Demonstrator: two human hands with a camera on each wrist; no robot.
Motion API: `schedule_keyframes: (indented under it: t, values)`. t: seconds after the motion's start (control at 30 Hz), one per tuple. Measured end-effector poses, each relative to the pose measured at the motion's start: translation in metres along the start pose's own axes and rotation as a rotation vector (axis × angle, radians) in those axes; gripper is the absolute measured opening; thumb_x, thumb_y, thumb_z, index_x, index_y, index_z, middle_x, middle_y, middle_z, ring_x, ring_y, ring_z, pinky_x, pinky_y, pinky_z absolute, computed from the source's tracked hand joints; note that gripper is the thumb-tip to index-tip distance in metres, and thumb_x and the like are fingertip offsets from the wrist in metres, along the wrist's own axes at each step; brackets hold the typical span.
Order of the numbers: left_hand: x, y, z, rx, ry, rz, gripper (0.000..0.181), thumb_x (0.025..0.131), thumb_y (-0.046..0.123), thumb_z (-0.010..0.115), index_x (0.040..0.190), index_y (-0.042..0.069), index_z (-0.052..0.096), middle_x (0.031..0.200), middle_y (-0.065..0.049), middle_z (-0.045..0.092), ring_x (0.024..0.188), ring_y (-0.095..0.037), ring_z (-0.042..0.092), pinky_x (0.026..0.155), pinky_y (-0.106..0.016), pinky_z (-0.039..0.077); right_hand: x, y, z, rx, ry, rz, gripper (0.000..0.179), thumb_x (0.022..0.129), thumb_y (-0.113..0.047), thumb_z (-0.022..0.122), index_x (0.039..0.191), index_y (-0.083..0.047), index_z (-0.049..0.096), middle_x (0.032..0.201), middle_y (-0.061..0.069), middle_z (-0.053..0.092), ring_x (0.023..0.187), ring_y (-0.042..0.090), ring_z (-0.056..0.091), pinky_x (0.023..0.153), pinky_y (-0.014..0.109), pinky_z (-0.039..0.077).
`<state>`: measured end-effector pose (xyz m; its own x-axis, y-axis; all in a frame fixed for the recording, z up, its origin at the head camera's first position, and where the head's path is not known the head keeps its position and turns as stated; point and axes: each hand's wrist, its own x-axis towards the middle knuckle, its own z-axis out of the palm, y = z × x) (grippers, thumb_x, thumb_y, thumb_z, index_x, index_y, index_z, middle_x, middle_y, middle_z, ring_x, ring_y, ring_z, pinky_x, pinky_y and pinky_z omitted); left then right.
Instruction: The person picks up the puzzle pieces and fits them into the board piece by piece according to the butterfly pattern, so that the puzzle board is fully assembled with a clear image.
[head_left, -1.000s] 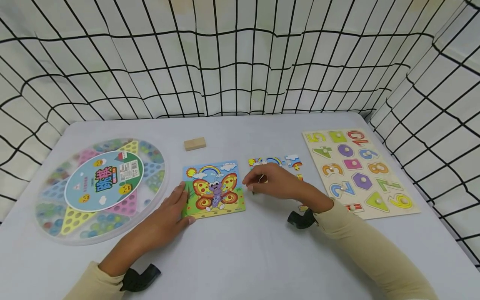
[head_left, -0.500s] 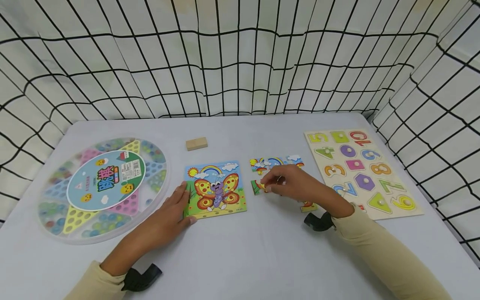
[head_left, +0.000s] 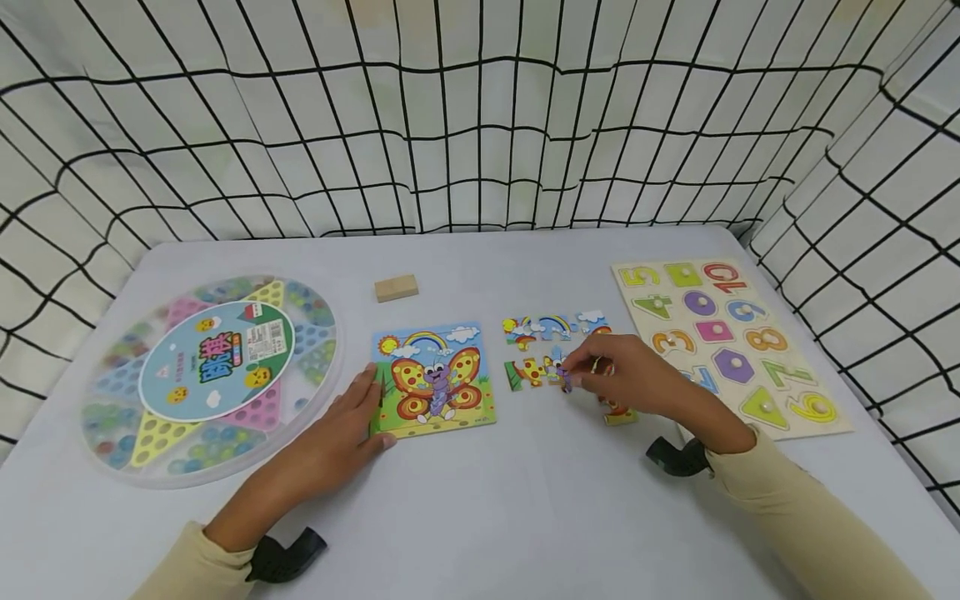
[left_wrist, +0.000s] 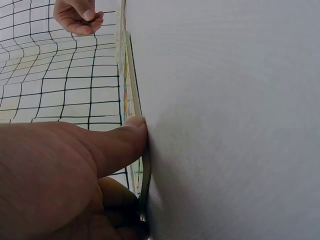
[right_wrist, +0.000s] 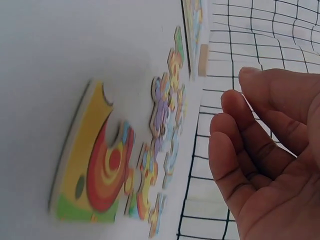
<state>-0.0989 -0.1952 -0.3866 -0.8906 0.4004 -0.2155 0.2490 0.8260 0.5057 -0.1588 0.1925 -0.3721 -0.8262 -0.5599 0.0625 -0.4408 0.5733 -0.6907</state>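
Observation:
A butterfly picture puzzle board (head_left: 435,379) lies on the table in the head view. My left hand (head_left: 333,450) rests at its near left corner, fingers along the left side and thumb on the near edge. In the left wrist view the thumb (left_wrist: 122,142) lies against the board's thin edge. To the right lie loose jigsaw pieces (head_left: 555,325) with sun, rainbow and cloud prints. My right hand (head_left: 637,375) hovers over them, fingertips close to a purple butterfly-body piece (right_wrist: 159,110). The right wrist view shows its thumb and fingers loosely bent, nothing between them.
A round Chinese checkers set (head_left: 213,375) with marbles lies on the left. A number and shape board (head_left: 723,346) lies on the right. A small wooden block (head_left: 396,288) sits behind the puzzle. Black grid netting (head_left: 480,125) over white cloth encloses the table's back and sides.
My right hand has moved rightward along the loose pieces, uncovering a green piece and a yellow wing piece in the lower row. My left hand has stayed at the board's corner.

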Motion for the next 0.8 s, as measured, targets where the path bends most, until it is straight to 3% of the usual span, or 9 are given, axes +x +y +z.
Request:
schedule_keyframes:
  t: [0.13,0.37,0.8]
  values:
    - [0.001,0.001,0.001,-0.01,-0.005,0.003,0.078,0.097,0.024,0.061,0.151,-0.01,0.015,0.159,-0.025,0.001,0.144,-0.044,0.006,0.11,-0.061,0.018,-0.012,0.006,-0.005,-0.021,0.01,0.047,0.015,0.09,-0.009,0.072,0.104,-0.01,0.072,0.088,-0.007,0.063,0.077,0.014,0.057,0.063,0.027,0.051]
    - [-0.001,0.0,-0.001,0.015,0.008,0.001,0.078,0.097,0.024,0.062,0.151,-0.009,0.016,0.159,-0.024,0.002,0.144,-0.045,0.008,0.109,-0.059,0.023,-0.027,0.019,-0.008,-0.106,0.041,0.027,0.016,0.087,-0.005,0.074,0.102,-0.009,0.072,0.089,-0.011,0.065,0.08,0.01,0.057,0.071,0.026,0.052]
    - [-0.001,-0.001,0.0,0.019,0.002,-0.001,0.078,0.098,0.025,0.061,0.152,-0.007,0.015,0.16,-0.023,0.001,0.144,-0.044,0.007,0.109,-0.059,0.023,-0.045,0.028,-0.01,-0.101,0.048,0.117,0.024,0.084,-0.003,0.075,0.106,-0.009,0.071,0.098,-0.005,0.067,0.087,0.015,0.057,0.074,0.026,0.051]
